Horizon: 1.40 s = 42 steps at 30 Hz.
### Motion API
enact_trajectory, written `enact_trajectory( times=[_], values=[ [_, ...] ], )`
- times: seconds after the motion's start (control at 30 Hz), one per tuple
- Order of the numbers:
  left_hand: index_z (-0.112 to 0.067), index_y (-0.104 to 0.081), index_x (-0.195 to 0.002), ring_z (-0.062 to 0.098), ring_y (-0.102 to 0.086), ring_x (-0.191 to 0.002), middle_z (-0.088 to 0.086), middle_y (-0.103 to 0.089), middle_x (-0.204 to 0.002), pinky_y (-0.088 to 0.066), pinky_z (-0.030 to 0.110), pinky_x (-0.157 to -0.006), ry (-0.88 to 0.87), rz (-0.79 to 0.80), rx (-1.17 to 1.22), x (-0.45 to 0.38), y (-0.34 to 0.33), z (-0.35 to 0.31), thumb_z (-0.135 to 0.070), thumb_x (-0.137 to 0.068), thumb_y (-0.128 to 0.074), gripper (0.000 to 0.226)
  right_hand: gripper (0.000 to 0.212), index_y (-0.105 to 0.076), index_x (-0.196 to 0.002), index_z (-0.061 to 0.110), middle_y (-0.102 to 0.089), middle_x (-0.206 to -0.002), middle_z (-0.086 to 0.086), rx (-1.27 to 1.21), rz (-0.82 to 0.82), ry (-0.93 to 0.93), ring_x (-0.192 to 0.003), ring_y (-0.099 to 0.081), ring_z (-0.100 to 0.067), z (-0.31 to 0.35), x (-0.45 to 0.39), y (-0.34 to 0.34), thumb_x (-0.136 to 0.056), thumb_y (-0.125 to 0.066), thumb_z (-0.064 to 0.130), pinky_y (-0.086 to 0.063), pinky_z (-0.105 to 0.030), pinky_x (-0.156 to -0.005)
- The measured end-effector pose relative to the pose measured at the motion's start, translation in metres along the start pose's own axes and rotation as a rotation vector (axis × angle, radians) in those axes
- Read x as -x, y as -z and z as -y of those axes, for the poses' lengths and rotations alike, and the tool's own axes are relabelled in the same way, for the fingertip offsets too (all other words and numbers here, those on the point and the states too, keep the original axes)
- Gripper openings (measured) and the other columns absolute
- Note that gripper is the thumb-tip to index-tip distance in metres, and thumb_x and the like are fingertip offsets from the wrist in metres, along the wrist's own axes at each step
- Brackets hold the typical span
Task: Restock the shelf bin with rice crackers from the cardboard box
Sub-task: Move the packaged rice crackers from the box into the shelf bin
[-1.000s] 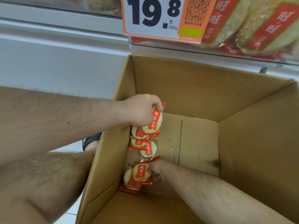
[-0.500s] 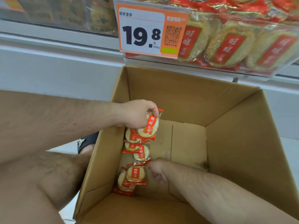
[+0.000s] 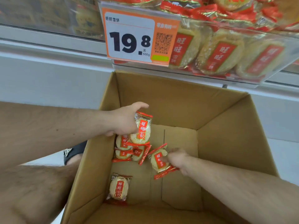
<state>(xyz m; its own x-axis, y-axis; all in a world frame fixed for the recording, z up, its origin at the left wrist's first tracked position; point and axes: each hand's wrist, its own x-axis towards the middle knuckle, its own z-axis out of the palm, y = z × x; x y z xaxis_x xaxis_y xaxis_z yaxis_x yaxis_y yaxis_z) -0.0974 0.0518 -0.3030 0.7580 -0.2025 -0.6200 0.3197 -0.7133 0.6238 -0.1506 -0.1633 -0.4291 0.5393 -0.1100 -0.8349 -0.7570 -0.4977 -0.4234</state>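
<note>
An open cardboard box stands below the clear shelf bin, which holds several rice cracker packs. My left hand reaches over the box's left wall and grips a bunch of red-and-clear cracker packs, with a few more packs hanging under it. My right hand is inside the box and pinches one cracker pack lifted off the bottom. One single pack lies on the box floor near the left wall.
An orange price tag reading 19.8 hangs on the bin's front edge. A white shelf ledge runs behind the box. My bare legs and a black sandal are to the left of the box.
My right hand has taken a cracker pack from the pile and lifted it off the box floor. The left hand has risen slightly with its bunch. The view has tilted up toward the bin.
</note>
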Motion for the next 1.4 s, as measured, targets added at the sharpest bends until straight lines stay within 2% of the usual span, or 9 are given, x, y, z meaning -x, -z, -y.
enact_trajectory(
  times=[0.2,0.47,0.6,0.77,0.87,1.0,1.1,1.23,1.4],
  values=[
    [-0.037,-0.014,-0.152,0.032,-0.066,-0.081,0.007,-0.057,-0.107,-0.058,0.051,-0.079,-0.024,-0.045,0.149,0.014,0.0,-0.02,0.002,-0.081,-0.069,0.098,0.024,-0.068,-0.113,0.007,-0.076,-0.101,-0.009,-0.399,0.052,0.222,-0.092,-0.072,-0.021,0.04,0.103,0.101,-0.09,-0.065,0.012,-0.054,-0.033,-0.077],
    [-0.005,-0.062,-0.118,0.017,-0.068,-0.082,0.014,-0.071,-0.111,-0.052,0.021,-0.06,-0.214,0.2,0.381,0.052,-0.001,-0.087,0.012,-0.089,-0.054,0.035,0.046,-0.065,-0.123,0.008,-0.071,-0.116,-0.014,-0.367,0.163,0.52,-0.117,-0.062,-0.037,0.066,0.199,0.119,-0.081,-0.072,0.026,-0.04,-0.056,-0.108],
    [-0.001,-0.062,-0.117,0.026,-0.066,-0.11,0.017,-0.07,-0.115,-0.052,0.037,-0.097,-0.289,0.218,0.597,0.07,0.0,-0.118,0.015,-0.088,-0.047,0.036,0.005,-0.073,-0.089,0.016,-0.076,-0.093,-0.008,-0.384,-0.027,0.602,-0.082,-0.069,-0.026,0.075,0.222,0.134,-0.084,-0.073,0.017,-0.053,-0.036,-0.075],
    [-0.004,-0.061,-0.085,0.019,-0.06,-0.07,0.012,-0.065,-0.085,-0.052,0.028,-0.068,-0.403,0.159,0.798,0.096,0.009,-0.151,-0.001,-0.086,-0.05,0.011,0.02,-0.059,-0.086,0.016,-0.07,-0.084,-0.007,-0.418,-0.188,0.689,-0.063,-0.055,-0.013,0.083,0.238,0.149,-0.08,-0.078,0.019,-0.034,-0.024,-0.052],
    [-0.002,-0.067,-0.105,0.022,-0.066,-0.088,0.012,-0.073,-0.101,-0.051,0.035,-0.082,-0.504,0.119,0.651,0.105,0.012,-0.167,-0.023,-0.074,-0.07,0.038,0.031,-0.055,-0.084,0.014,-0.069,-0.082,-0.013,-0.437,-0.241,0.739,-0.068,-0.059,-0.021,0.089,0.246,0.158,-0.072,-0.084,0.014,-0.043,-0.028,-0.057],
    [-0.019,-0.062,-0.11,0.011,-0.069,-0.09,0.004,-0.073,-0.104,-0.056,0.029,-0.081,-0.619,-0.062,0.411,0.109,0.007,-0.183,-0.003,-0.077,-0.08,0.041,0.041,-0.054,-0.093,0.011,-0.069,-0.083,-0.007,-0.432,-0.303,0.764,-0.065,-0.067,-0.012,0.094,0.261,0.165,-0.068,-0.087,0.009,-0.048,-0.02,-0.054],
    [-0.021,-0.061,-0.112,0.002,-0.065,-0.082,-0.002,-0.072,-0.098,-0.056,0.034,-0.081,-0.724,-0.21,0.239,0.113,0.006,-0.188,-0.008,-0.079,-0.079,0.04,0.072,-0.046,-0.121,0.025,-0.056,-0.097,0.012,-0.109,-0.612,0.833,-0.08,-0.059,0.002,0.094,0.27,0.18,-0.065,-0.09,0.024,-0.046,-0.02,-0.07],
    [-0.049,-0.032,-0.139,-0.012,-0.05,-0.116,-0.02,-0.058,-0.12,-0.041,0.006,-0.091,-0.836,-0.368,-0.175,0.126,0.004,-0.191,-0.022,-0.08,-0.076,0.079,0.092,-0.036,-0.139,0.033,-0.049,-0.127,0.016,0.423,-0.726,0.99,-0.117,-0.048,-0.005,0.092,0.276,0.187,-0.058,-0.077,0.053,-0.042,-0.029,-0.102],
    [-0.05,-0.013,-0.144,0.008,-0.048,-0.123,-0.016,-0.055,-0.134,-0.038,0.025,-0.103,-0.95,-0.443,-0.405,0.127,0.002,-0.196,-0.029,-0.084,-0.07,0.085,0.06,-0.041,-0.127,0.042,-0.064,-0.117,0.012,0.569,-0.752,1.123,-0.108,-0.06,-0.017,0.089,0.269,0.178,-0.073,-0.066,0.045,-0.05,-0.041,-0.089]
  ],
)
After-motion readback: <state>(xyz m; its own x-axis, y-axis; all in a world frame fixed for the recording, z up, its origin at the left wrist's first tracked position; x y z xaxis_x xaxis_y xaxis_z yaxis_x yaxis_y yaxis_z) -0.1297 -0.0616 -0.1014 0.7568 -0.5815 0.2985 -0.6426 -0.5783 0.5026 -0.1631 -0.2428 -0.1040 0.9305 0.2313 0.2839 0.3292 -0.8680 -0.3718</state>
